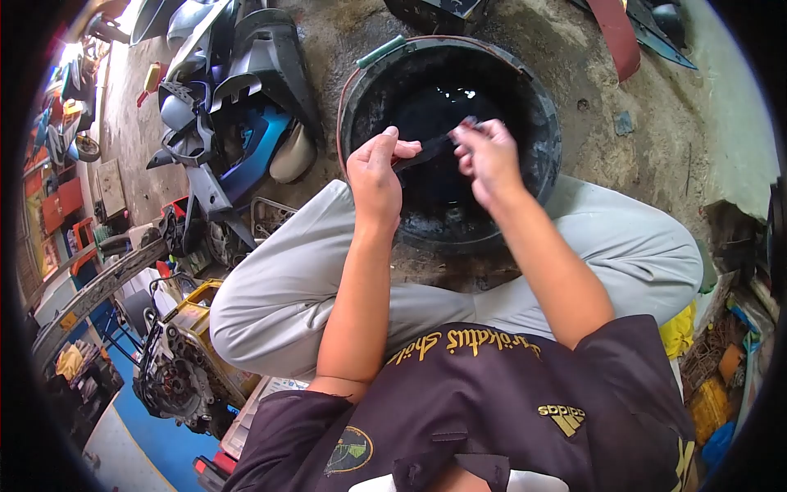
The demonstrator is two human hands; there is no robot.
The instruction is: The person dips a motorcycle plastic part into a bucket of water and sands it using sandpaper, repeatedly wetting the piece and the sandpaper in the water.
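Observation:
A large black bucket [545, 131] with dark liquid inside stands between my legs. Over its opening, my left hand [377, 180] is closed around one end of a thin dark piece [428, 148], its thumb on top. Dark against the liquid, the piece's exact kind does not show. My right hand [492, 160] is closed near the far end of that piece, fingers pinched together and slightly smeared. Something small and dark sits at its fingertips; I cannot make out what it is.
Motorcycle body panels [266, 66] are piled to the left of the bucket, with a blue panel [258, 156] among them. An engine [184, 377] and a yellow crate [201, 299] stand at lower left. A red strip [615, 41] lies at upper right.

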